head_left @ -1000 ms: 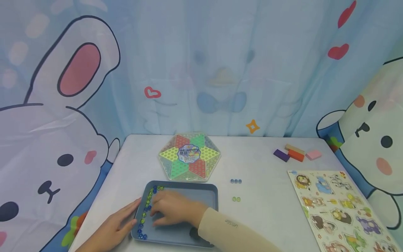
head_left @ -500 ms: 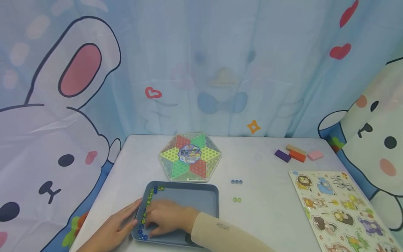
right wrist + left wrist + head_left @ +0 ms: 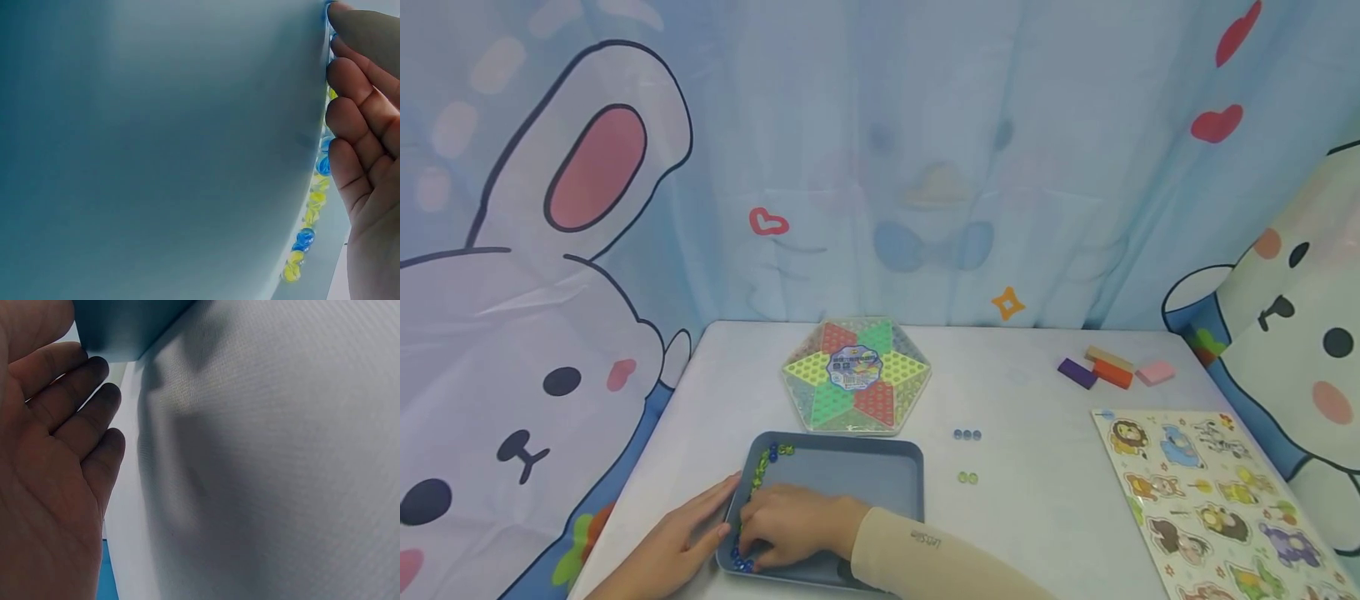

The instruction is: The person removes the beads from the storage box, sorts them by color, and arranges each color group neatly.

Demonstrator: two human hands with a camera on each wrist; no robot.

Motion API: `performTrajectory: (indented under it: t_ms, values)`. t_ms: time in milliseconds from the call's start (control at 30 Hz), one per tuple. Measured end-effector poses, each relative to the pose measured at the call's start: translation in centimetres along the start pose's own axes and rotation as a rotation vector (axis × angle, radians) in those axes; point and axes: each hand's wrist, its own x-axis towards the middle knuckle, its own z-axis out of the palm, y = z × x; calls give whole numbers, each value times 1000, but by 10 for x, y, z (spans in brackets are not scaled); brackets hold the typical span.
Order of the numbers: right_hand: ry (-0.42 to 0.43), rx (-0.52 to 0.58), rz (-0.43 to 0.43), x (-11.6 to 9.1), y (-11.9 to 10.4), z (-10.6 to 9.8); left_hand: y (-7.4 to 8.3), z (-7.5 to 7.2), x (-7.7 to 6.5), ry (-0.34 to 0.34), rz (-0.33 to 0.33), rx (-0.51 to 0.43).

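A pale blue curtain, softly creased and printed with a rabbit, is hung behind a white table, whose cover is shown finely grained in the left wrist view. At its right is laid a flat animal board; nearer the hands is set a shallow, smooth blue-grey tray with rounded corners, and just beyond it a hexagonal game board patterned with dotted triangles. The tray's left rim is touched by the thumb of the left hand, its fingers kept nearly straight. Inside, the right hand is held with bent fingers over the left side; whether anything is pinched cannot be told. Oblong blocks are grouped far right. Smallest, glassy swirled marbles are lined along the tray's left wall, while three blue marbles and two yellow-green marbles are placed right of the tray. The step in hand is judged to be the picking out of a marble; a fine fingertip pinch seems called for next, slick spheres being easily rolled away.
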Motion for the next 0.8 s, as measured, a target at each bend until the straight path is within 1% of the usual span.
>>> performTrajectory:
  t_ms: [167,433,600,767,800]
  values:
    - [9,-8,-9,-1,-1,1,1,0,0,-9,-9,-11]
    - [-12,7,-30,-2,1,4,2,-2,1,-55,-42,-19]
    - [-15,48,-25,-3,6,5,2,-4,2,-92,-74,-27]
    - [48,80,-7,-11,12,-3,2,-4,1,-76,-67,-40]
    - [62,88,-2,-13,14,-5,2,-4,1,-80,-78,-45]
